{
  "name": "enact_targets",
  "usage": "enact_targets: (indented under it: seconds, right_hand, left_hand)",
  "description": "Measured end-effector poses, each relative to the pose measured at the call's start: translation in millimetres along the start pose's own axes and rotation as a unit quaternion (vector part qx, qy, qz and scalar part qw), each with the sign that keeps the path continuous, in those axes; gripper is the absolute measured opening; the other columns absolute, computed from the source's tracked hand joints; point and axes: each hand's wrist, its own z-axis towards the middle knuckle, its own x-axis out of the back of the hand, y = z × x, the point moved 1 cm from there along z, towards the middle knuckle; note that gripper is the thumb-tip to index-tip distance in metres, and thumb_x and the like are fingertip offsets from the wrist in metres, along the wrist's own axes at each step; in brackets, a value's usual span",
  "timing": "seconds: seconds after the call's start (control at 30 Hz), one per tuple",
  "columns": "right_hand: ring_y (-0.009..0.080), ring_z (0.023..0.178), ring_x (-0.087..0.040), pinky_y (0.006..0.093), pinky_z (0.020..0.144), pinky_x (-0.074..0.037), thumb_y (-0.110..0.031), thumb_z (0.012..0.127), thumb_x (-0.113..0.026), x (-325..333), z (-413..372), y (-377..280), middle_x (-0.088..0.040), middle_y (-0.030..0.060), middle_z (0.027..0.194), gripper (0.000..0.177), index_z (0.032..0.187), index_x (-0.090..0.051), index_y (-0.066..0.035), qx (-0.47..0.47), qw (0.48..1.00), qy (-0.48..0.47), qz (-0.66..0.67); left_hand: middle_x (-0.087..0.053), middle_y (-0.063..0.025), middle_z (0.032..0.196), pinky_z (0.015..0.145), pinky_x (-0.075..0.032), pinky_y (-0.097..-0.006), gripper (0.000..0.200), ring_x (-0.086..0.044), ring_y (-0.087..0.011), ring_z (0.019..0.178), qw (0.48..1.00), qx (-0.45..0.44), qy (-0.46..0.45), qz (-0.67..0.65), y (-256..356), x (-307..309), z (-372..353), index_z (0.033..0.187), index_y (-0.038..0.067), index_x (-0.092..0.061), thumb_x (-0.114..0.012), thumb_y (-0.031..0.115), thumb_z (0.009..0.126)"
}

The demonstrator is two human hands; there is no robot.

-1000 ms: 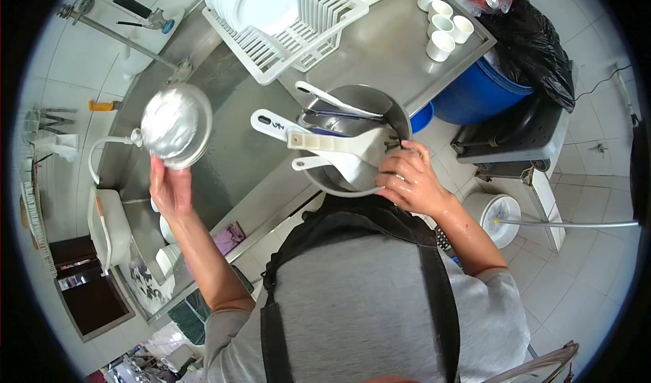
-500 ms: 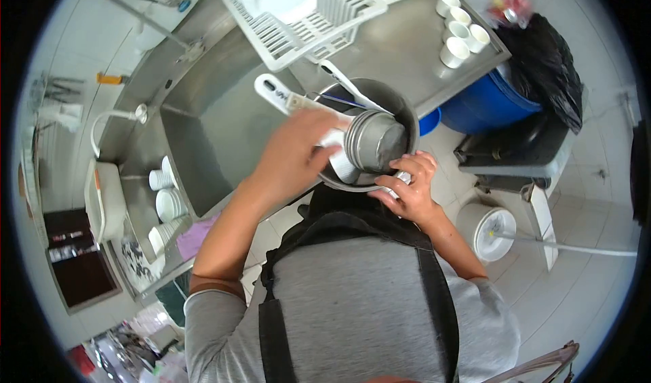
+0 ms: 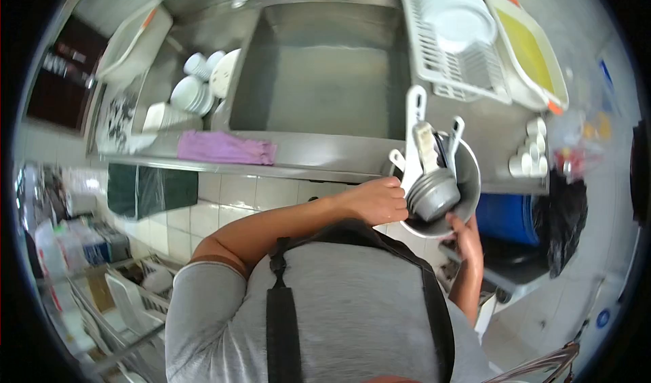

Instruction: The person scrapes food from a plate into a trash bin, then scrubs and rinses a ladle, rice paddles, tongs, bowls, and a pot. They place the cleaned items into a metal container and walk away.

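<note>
we note steel basin at counter edge right of sink, holding ribbed steel pot and white ladles. left hand fingers curled on its near-left rim; right hand grips the near-right rim from below

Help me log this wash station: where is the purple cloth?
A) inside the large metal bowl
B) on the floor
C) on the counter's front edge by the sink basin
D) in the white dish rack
C: the purple cloth lies on the counter's front edge beside the sink basin, away from the large metal bowl that the right hand holds and the small metal bowl that the left hand grips.
</note>
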Motion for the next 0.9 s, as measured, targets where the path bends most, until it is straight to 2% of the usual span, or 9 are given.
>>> enact_targets:
  seconds: [0.23, 0.4, 0.5, 0.53, 0.6, 0.67, 0.73, 0.87, 0.9]
  right_hand:
    - [0.0152, 0.077, -0.054, 0.0270, 0.061, -0.046, 0.002, 0.071, -0.053, -110, -14, 14, -0.052, 0.0069, 0.094, 0.053, 0.122, -0.042, -0.001, -0.010, 0.998, -0.041, 0.042]
    - [0.0158, 0.082, -0.053, 0.0303, 0.070, -0.045, 0.003, 0.070, -0.053, -226, -20, 20, -0.053, 0.0061, 0.093, 0.050, 0.119, -0.045, -0.001, 0.042, 0.986, -0.157, 0.032]
    - [0.0164, 0.083, -0.052, 0.0318, 0.073, -0.044, 0.004, 0.069, -0.053, -303, -24, 14, -0.053, 0.0063, 0.093, 0.050, 0.118, -0.045, -0.002, 0.022, 0.979, -0.201, -0.023]
    - [0.0164, 0.083, -0.052, 0.0318, 0.073, -0.044, 0.004, 0.069, -0.053, -325, -29, 15, -0.053, 0.0063, 0.093, 0.050, 0.118, -0.045, -0.002, 0.023, 0.974, -0.221, -0.032]
    - [0.0160, 0.077, -0.053, 0.0293, 0.066, -0.043, 0.003, 0.070, -0.054, -372, -41, 15, -0.054, 0.0052, 0.089, 0.044, 0.113, -0.047, -0.003, 0.000, 0.958, -0.286, 0.011]
    - [0.0153, 0.075, -0.054, 0.0287, 0.064, -0.043, 0.003, 0.070, -0.055, -431, -35, 3, -0.054, 0.0043, 0.087, 0.041, 0.110, -0.048, -0.004, -0.049, 0.947, -0.318, -0.010]
    - [0.0129, 0.063, -0.053, 0.0267, 0.055, -0.043, 0.002, 0.071, -0.057, -472, -30, 7, -0.055, 0.0023, 0.079, 0.032, 0.101, -0.049, -0.005, -0.076, 0.934, -0.350, -0.019]
    - [0.0129, 0.053, -0.049, 0.0266, 0.047, -0.043, 0.002, 0.072, -0.056, -559, -57, 3, -0.055, 0.0051, 0.077, 0.031, 0.101, -0.049, -0.002, -0.040, 0.921, -0.387, -0.020]
    - [0.0129, 0.053, -0.049, 0.0266, 0.047, -0.043, 0.002, 0.072, -0.056, -585, -46, 1, -0.055, 0.0051, 0.077, 0.031, 0.101, -0.049, -0.002, -0.062, 0.921, -0.385, -0.029]
  left_hand:
    - [-0.046, 0.0001, 0.066, 0.078, -0.041, -0.0297, 0.009, -0.050, -0.0176, 0.071, 0.991, 0.035, 0.095, 0.091, 18, 54, -108, 0.067, 0.012, -0.048, -0.057, 0.015, 0.063]
    - [-0.059, -0.0110, 0.105, 0.098, -0.039, -0.0368, 0.023, -0.056, -0.0268, 0.105, 0.969, 0.201, 0.136, 0.039, 79, 150, -220, 0.095, 0.008, -0.060, -0.062, 0.020, 0.075]
    - [-0.050, -0.0117, 0.131, 0.104, -0.035, -0.0418, 0.039, -0.047, -0.0271, 0.122, 0.792, 0.484, 0.324, -0.184, 129, 207, -316, 0.123, 0.010, -0.055, -0.058, 0.028, 0.089]
    - [-0.050, -0.0108, 0.134, 0.103, -0.036, -0.0421, 0.041, -0.047, -0.0259, 0.123, 0.666, 0.529, 0.418, -0.319, 157, 220, -351, 0.127, 0.011, -0.053, -0.056, 0.031, 0.092]
    - [-0.049, -0.0096, 0.135, 0.102, -0.037, -0.0443, 0.043, -0.045, -0.0242, 0.125, 0.567, 0.590, 0.454, -0.352, 217, 235, -431, 0.130, 0.013, -0.052, -0.056, 0.034, 0.092]
    - [-0.050, -0.0110, 0.134, 0.102, -0.037, -0.0445, 0.047, -0.048, -0.0269, 0.122, 0.500, 0.799, 0.298, -0.150, 256, 250, -503, 0.129, 0.012, -0.053, -0.057, 0.038, 0.090]
    - [-0.053, -0.0128, 0.131, 0.101, -0.037, -0.0441, 0.051, -0.051, -0.0312, 0.118, 0.320, 0.926, -0.178, 0.088, 309, 247, -524, 0.128, 0.009, -0.054, -0.059, 0.040, 0.088]
    - [-0.058, -0.0180, 0.121, 0.096, -0.042, -0.0430, 0.052, -0.053, -0.0354, 0.114, 0.341, 0.916, 0.165, -0.132, 406, 220, -581, 0.127, 0.008, -0.053, -0.063, 0.038, 0.085]
    - [-0.058, -0.0180, 0.121, 0.096, -0.042, -0.0430, 0.052, -0.053, -0.0354, 0.114, 0.325, 0.921, 0.156, -0.146, 402, 240, -586, 0.127, 0.008, -0.053, -0.063, 0.038, 0.085]
